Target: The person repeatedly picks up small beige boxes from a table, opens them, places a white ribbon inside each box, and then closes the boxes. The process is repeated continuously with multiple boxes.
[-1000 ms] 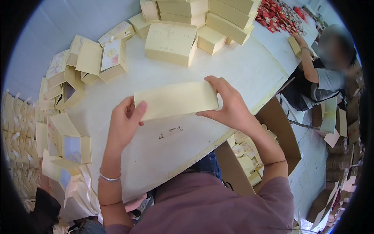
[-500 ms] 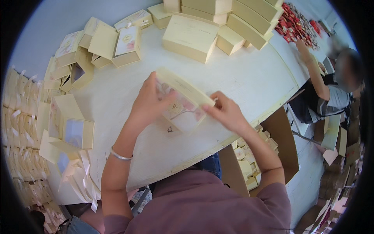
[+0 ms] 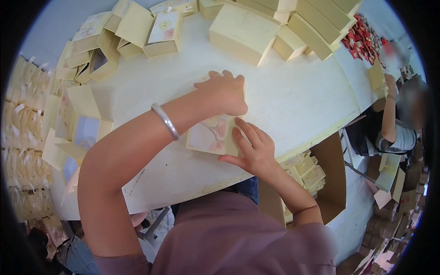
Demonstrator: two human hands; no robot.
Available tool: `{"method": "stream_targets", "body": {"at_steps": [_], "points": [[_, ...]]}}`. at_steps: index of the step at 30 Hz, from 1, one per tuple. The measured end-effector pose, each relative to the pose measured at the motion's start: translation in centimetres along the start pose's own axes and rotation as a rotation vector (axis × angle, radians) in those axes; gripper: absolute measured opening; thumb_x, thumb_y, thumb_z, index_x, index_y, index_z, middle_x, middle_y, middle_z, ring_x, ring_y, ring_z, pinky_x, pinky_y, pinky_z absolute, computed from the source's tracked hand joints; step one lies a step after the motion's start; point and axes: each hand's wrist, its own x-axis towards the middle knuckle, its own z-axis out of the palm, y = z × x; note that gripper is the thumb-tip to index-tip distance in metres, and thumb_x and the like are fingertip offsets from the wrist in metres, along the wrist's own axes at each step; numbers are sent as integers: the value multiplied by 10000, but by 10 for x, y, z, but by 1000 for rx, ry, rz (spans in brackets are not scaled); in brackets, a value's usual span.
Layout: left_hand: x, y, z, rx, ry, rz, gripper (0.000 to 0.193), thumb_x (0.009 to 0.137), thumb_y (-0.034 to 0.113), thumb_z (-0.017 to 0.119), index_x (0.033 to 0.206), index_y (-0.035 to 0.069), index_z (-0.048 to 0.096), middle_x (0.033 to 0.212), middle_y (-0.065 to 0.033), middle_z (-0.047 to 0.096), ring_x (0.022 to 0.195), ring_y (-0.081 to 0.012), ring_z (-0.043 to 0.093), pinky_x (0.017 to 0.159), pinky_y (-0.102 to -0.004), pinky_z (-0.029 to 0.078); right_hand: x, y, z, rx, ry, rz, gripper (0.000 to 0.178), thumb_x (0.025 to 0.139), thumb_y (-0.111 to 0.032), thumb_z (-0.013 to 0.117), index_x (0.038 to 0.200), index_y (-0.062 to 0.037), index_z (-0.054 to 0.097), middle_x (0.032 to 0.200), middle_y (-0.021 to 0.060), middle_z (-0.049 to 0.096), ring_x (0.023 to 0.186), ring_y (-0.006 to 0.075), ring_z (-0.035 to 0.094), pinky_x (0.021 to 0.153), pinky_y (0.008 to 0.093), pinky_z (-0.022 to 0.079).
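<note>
Now printed cream box (image 3: pixel 200 139) lies on table (image 3: pixel 300 87), on your side of big plain box (image 3: pixel 245 32), well apart from it; long axis, partly covered, seems to run away from you, toward big plain box; your left hand (image 3: pixel 222 95) is nearer big plain box, over printed box's far part, fingers bent, cannot tell whether they pinch; your right hand (image 3: pixel 255 149) is farther from big plain box, at printed box's near right corner, thumb and fingers spread.

Pale wall (image 3: pixel 64 34) beyond white table (image 3: pixel 302 101)
</note>
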Motion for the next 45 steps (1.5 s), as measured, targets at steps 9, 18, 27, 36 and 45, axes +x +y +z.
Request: {"method": "stream_targets", "body": {"at_steps": [9,18,27,36,45], "points": [[-43,-96,6,-1520,82,97,578,722,136,439,1280,46,317,1131,-79,462,986,-142,483,842,-301,414,11,4,-22,-143,-51,29,598,632,-460,658,929,48,551,1076,198,534,885,328,552,733,350,478],[-38,-108,46,-1880,128,191,588,735,110,404,1312,81,296,1175,-60,461,1024,-158,483,872,-303,409,-29,39,-19,385,69,699,294,883,-238,394,830,15,534,673,112,565,608,192,558,570,345,451],[-33,-80,58,-1990,112,209,630,748,107,425,1343,123,221,1221,-58,420,1060,-185,468,884,-361,419,-2,59,-43,766,779,982,221,900,-167,388,956,29,471,761,82,561,700,136,532,670,275,441],[-38,-68,39,-1778,124,165,625,807,203,453,1348,92,161,1186,-99,428,1025,-207,491,798,-384,467,81,43,-18,683,-168,612,262,831,-83,511,1069,27,519,787,97,578,670,135,559,615,239,451],[-37,-63,39,-1755,146,189,646,817,236,472,1349,70,144,1176,-99,421,1041,-199,469,810,-381,455,88,74,29,925,-455,844,204,839,-184,552,874,16,573,699,35,548,587,88,509,532,198,418]]}}
